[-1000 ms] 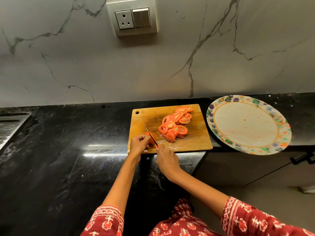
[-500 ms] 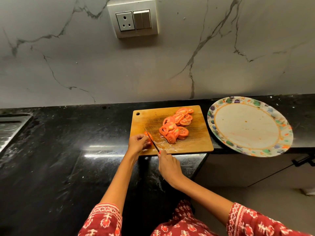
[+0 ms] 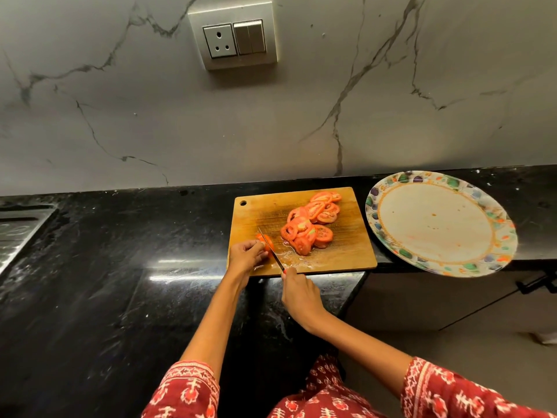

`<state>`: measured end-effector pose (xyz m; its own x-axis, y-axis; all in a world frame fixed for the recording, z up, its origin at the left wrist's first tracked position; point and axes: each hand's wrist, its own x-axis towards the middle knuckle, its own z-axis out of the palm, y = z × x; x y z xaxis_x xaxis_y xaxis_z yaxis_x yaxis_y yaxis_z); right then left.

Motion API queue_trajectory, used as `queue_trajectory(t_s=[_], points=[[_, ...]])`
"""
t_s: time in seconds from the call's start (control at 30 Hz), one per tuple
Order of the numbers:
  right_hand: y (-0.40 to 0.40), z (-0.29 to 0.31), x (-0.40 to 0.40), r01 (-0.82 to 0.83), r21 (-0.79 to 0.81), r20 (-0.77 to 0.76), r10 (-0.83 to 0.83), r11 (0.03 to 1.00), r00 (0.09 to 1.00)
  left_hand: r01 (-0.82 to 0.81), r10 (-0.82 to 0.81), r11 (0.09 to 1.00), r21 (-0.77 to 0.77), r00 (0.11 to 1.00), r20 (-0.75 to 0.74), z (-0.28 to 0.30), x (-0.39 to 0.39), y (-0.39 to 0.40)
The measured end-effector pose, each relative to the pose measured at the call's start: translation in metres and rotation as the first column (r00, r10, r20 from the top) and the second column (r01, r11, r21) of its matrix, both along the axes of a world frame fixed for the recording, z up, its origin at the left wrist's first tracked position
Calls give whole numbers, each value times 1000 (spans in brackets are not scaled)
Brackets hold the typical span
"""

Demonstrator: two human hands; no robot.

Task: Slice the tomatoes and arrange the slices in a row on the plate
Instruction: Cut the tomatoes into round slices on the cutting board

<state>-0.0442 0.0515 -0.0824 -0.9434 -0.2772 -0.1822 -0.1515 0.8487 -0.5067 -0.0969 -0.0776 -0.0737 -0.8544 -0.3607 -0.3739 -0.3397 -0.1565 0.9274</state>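
A wooden cutting board (image 3: pixel 346 251) lies on the black counter. Several red tomato slices (image 3: pixel 310 224) are piled across its middle and far right. At the board's near left corner my left hand (image 3: pixel 247 256) holds a small tomato piece (image 3: pixel 266 241) with curled fingers. My right hand (image 3: pixel 298 294) grips the handle of a thin knife (image 3: pixel 271 250), whose blade runs through that piece. To the right sits a round plate (image 3: pixel 440 221) with a coloured patterned rim, hanging partly over the counter's edge, with no slices on it.
The black stone counter (image 3: pixel 120 282) stretches left to a metal sink edge (image 3: pixel 18 233). It steps back just right of the board, so the plate overhangs the floor. A marble wall with a socket plate (image 3: pixel 233 40) rises behind.
The knife blade has slid a little further through the tomato piece, and my right hand has drawn slightly back toward me. My left hand keeps its hold.
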Motion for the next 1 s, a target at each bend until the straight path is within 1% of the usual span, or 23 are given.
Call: queue_trajectory(t_s=[0.17,0.33,0.43,0.5,0.63,0.7,0.77,0.83,0.87,0.93,1.0], points=[[-2,2,-7,21,-29,19,-20,999,1000,-4,4,1000,0,1000,-4,-2,-2,5],[8,-4,11,-3,-36,39,4,999,999,-60,59,996,73,998,17,-2,0,2],[1,1,-4,52,-58,82,-47,997,995,10,-10,991,133,1000,-3,0,-1,6],[0,3,-11,72,-46,82,-68,996,994,48,-46,986,160,999,-15,-1,1,11],[7,-5,-4,68,-63,66,-64,996,996,-56,47,976,209,998,46,-1,0,1],[13,-6,-3,76,-94,48,-72,993,996,-62,46,974,218,996,82,1,-3,-4],[17,-4,-6,79,-109,24,-77,991,997,-7,-14,984,176,993,115,3,-3,-10],[18,-2,-6,62,-96,2,-62,993,998,63,-77,994,93,983,164,4,-1,-17],[18,-2,-6,56,-84,-2,-57,995,998,72,-82,996,60,978,189,4,1,-20],[20,-2,-4,46,-54,0,-46,998,999,41,-40,999,-2,972,231,3,2,-26],[21,-2,-4,13,28,0,-13,1000,1000,-13,23,999,-42,969,245,2,3,-31]])
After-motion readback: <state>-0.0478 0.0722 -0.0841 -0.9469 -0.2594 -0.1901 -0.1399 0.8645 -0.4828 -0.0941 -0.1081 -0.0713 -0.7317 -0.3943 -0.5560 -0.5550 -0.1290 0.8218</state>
